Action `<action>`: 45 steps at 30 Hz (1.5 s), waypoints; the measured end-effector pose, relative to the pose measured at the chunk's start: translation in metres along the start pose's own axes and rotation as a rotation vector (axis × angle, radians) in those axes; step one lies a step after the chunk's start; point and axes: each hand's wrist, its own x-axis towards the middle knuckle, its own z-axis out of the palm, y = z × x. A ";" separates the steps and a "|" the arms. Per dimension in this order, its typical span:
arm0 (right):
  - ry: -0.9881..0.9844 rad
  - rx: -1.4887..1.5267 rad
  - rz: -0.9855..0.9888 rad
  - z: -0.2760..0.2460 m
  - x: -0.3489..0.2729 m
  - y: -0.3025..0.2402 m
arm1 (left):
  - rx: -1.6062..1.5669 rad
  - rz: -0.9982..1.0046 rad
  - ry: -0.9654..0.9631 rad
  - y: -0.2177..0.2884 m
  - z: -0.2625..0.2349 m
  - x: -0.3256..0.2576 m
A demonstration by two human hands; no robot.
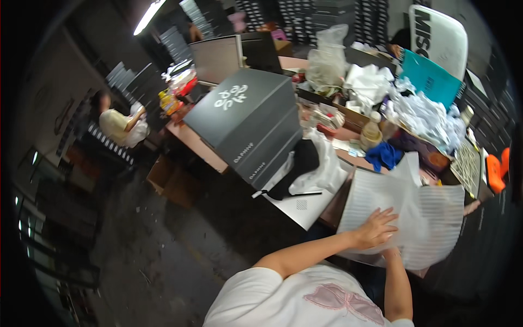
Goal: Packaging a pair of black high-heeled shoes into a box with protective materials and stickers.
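A translucent white ribbed packing sheet spreads over the near right end of the table, its upper part creased and raised. My left hand lies on it with the fingers stretched out and a little apart. Close beside that hand, my right forearm comes up from the lower edge and runs to the sheet; the right hand's fingers are hidden there. Left of the sheet, a black cloth bag and crumpled white paper lie on a white box lid.
Stacked dark grey shoeboxes stand on the table to the left. Beyond the sheet are a blue cloth, a bottle, crumpled tissue and orange tool handles. A cardboard box sits on the floor; another person sits far left.
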 end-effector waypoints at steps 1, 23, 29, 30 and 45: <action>-0.061 -0.058 0.050 -0.036 -0.004 -0.016 | -0.103 -0.105 0.018 -0.020 0.008 0.006; -0.050 0.187 0.281 -0.108 0.068 -0.068 | 0.629 -0.849 0.263 -0.103 -0.190 -0.122; -0.037 0.463 0.227 -0.133 0.078 -0.114 | 0.581 -1.012 0.304 -0.124 -0.204 -0.120; -0.073 0.569 0.246 -0.135 0.077 -0.117 | 0.418 -0.895 0.380 -0.116 -0.212 -0.112; -0.206 2.083 0.480 -0.113 0.075 -0.167 | -1.518 -0.647 0.645 0.010 -0.122 -0.078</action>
